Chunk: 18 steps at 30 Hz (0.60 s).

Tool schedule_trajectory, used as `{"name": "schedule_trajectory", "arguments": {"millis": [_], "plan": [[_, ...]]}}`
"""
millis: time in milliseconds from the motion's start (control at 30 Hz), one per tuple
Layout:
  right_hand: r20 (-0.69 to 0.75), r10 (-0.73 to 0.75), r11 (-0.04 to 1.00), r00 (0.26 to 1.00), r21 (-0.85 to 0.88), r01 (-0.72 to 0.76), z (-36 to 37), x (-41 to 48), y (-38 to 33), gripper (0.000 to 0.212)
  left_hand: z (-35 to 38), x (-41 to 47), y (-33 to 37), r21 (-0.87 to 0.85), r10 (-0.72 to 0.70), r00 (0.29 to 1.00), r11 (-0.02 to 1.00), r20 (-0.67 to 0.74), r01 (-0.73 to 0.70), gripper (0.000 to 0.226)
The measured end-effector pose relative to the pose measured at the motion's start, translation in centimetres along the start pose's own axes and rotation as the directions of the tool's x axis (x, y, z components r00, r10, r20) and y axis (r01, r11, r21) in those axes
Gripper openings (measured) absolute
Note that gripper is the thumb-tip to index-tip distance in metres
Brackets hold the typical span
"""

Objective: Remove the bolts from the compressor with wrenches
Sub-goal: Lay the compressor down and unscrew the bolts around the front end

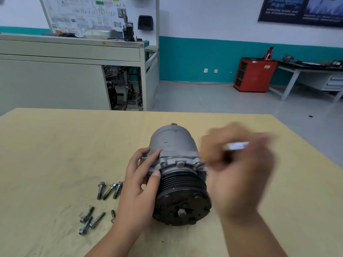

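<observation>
A grey compressor lies on its side on the table, its black pulley facing me. My left hand grips its left flank by the flange. My right hand, blurred by motion, holds a shiny wrench whose lower end reaches the flange bolts on the compressor's right side. One bolt head shows on top of the flange. Several loose bolts lie on the table left of my left hand, with more bolts nearer me.
The tan wooden table carries everything; its far edge runs behind the compressor. Beyond are a beige workbench with a training board, a red cabinet and another bench at right, across a grey floor.
</observation>
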State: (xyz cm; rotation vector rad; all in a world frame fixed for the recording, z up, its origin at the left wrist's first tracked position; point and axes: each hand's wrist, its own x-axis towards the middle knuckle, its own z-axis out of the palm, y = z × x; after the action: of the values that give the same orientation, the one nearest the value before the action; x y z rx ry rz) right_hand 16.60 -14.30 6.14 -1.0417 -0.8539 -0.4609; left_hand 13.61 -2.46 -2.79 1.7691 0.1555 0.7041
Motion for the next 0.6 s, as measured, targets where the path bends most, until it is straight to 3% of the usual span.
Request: {"name": "schedule_trajectory", "arguments": {"millis": [67,167,267,367,600], "plan": [[-0.328,0.066,0.973,0.942,0.229,0.012,-2.7,0.9,-0.8,0.058,0.0,0.1,-0.1,0.013,-0.002,0.999,1.0,0.034,0.001,0.045],[-0.581,0.302,0.899,0.756,0.437,-0.024,-6.7,1.4,-0.6,0.05,0.0,0.1,-0.2,0.033,0.017,0.999,0.999,0.032,-0.018,0.039],[-0.595,0.598,0.724,0.537,0.689,-0.042,-7.9,0.7,1.5,0.032,0.0,0.1,-0.1,0.027,0.004,0.999,1.0,0.032,-0.005,0.033],[-0.588,0.699,0.638,0.407,0.769,0.015,-7.9,-0.1,2.8,0.021,0.0,0.1,0.0,0.018,0.007,0.999,1.0,0.033,-0.008,0.035],[-0.537,0.809,0.514,0.241,0.844,0.155,-8.8,-0.4,4.5,0.037,0.0,0.2,0.0,-0.001,0.012,0.999,1.0,0.031,-0.012,0.036]]}}
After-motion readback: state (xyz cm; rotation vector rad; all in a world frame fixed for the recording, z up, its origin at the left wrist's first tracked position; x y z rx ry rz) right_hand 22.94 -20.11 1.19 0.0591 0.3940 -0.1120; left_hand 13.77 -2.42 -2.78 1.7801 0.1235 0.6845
